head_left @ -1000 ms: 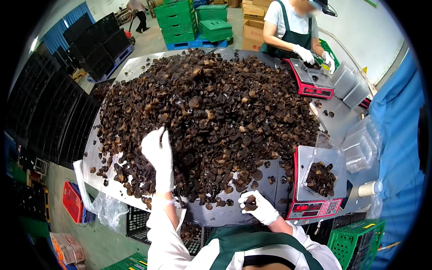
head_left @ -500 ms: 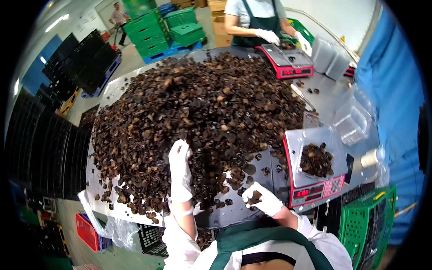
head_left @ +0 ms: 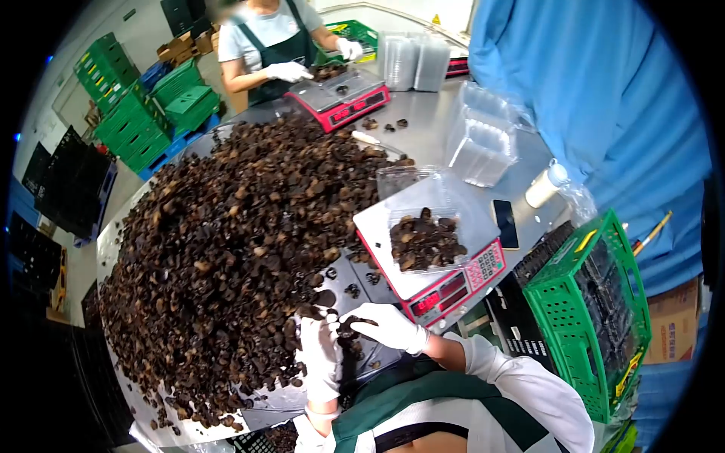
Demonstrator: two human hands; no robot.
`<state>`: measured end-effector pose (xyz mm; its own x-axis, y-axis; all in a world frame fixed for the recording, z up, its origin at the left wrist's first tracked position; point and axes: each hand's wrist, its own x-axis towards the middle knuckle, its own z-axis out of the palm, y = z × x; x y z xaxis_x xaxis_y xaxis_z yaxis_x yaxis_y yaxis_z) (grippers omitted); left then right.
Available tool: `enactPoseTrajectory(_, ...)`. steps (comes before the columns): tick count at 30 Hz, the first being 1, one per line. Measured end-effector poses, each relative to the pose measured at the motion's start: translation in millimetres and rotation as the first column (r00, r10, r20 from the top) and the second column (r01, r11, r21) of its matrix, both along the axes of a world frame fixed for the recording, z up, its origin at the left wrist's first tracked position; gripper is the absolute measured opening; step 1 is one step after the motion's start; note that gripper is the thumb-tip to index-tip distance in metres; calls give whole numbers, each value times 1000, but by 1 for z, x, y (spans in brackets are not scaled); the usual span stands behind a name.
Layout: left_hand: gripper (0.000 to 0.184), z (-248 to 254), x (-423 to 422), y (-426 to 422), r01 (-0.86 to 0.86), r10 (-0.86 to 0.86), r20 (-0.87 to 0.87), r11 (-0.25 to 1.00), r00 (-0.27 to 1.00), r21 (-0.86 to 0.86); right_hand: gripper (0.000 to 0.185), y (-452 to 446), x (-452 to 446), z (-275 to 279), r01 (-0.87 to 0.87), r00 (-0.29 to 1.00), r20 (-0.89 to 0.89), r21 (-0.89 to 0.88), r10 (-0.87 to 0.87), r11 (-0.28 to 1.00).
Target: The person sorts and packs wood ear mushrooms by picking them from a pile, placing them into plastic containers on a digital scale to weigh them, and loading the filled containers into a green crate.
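the right hand (head_left: 389,326) has its thumb and fingers curled around a dark mushroom piece (head_left: 356,326), holding it just in front of the scale (head_left: 453,291) on the wearer's side. the left hand (head_left: 320,355) is close beside it, farther left of the scale, with fingertips bent in among dark bits; whether they pinch one or merely touch, i cannot tell.

to handle these well, a light pinch with the pads should do, since thin, curled edges probably tear or crumble under a hard squeeze. keeping both hands low and near each other would let a slipped piece land on the table (head_left: 521,166) (gloves tend to dull the feel, so eyes should help). sleeves are best kept off the scale, as a nudge could upset its reading.

the pieces look nearly black to brown, some with paler tan faces, cupped and crinkled, of uneven size. most lie in a broad heap (head_left: 226,249) left of the scale, with a few strays between the two. more fill an open clear tub (head_left: 445,214) on top of the scale. a phone (head_left: 505,224) lies to the scale's right; beyond the scale, a co-worker's gloved hand (head_left: 289,72) is at a second scale.
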<state>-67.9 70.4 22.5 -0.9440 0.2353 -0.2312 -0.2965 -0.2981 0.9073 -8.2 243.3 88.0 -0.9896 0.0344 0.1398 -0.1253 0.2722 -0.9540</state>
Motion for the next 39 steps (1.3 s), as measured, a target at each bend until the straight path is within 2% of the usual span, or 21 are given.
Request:
enactPoseTrajectory(1,12,5,3,2,-94,38,257,973,966,209,22,12,6,6,31,999,-44,82,-28,996)
enactPoseTrajectory(3,11,8,6,-1,-115,104,137,991,985,73,23,50,9,21,129,985,-149,262,-91,956)
enactPoseTrajectory(5,10,19,7,-5,-115,110,-34,943,993,-311,23,88,14,50,330,936,-213,246,-281,911)
enactPoseTrajectory(6,12,12,8,-10,-142,64,-170,859,983,-493,28,109,13,58,353,923,-282,357,-261,865)
enactPoseTrajectory(7,20,14,14,-4,-263,121,-286,802,951,-535,33,130,8,51,351,926,-306,481,-221,803)
enactPoseTrajectory(8,28,19,12,-4,-274,110,-313,788,943,-551,42,151,4,37,328,938,-311,642,-156,693)
enactPoseTrajectory(10,32,14,11,-4,-283,145,-291,808,946,-516,52,171,-3,45,245,968,-227,749,-108,615)
enactPoseTrajectory(12,31,14,14,2,-307,159,-313,805,936,-508,61,185,-6,51,175,985,-125,665,-122,726)
enactPoseTrajectory(14,29,21,18,13,-312,125,-356,782,926,-540,60,201,-8,37,249,963,-217,492,-160,834)
enactPoseTrajectory(18,23,28,26,30,-233,113,-264,843,958,-485,47,226,-3,41,384,898,-378,427,-224,819)
enactPoseTrajectory(20,22,35,31,41,-246,119,-281,845,952,-476,30,237,12,44,483,866,-186,74,-464,872)
enactPoseTrajectory(22,21,42,34,52,-228,116,-252,847,961,-479,24,257,28,38,556,815,-222,38,-535,831)
enactPoseTrajectory(24,21,37,27,62,-237,11,-400,819,917,-522,20,270,40,27,608,788,-150,43,-597,793)
enactPoseTrajectory(28,25,56,10,107,-202,-136,-505,805,853,-558,25,265,51,19,558,830,-94,83,-550,826)
enactPoseTrajectory(29,28,56,4,117,-195,-194,-532,785,824,-588,34,264,51,17,569,820,-117,265,-560,778)
enactPoseTrajectory(30,31,51,-4,127,-221,-259,-605,766,753,-603,34,266,48,11,569,820,-118,262,-560,779)
enactPoseTrajectory(32,35,61,-11,150,-252,-383,-638,691,668,-678,44,270,42,-7,504,849,-276,676,-450,538)
enactPoseTrajectory(33,38,60,-14,157,-256,-450,-632,648,631,-718,50,268,38,-10,479,860,-251,697,-444,534)
enactPoseTrajectory(34,35,60,-15,164,-305,-498,-640,595,586,-743,42,267,36,-11,458,870,-261,744,-419,487)
enactPoseTrajectory(36,26,65,-14,169,-266,-525,-559,531,642,-804,31,262,31,-2,386,874,-113,752,-473,534)
enactPoseTrajectory(39,12,61,-7,168,-342,-492,-644,570,586,-747,19,277,29,-25,500,849,-215,621,-483,604)
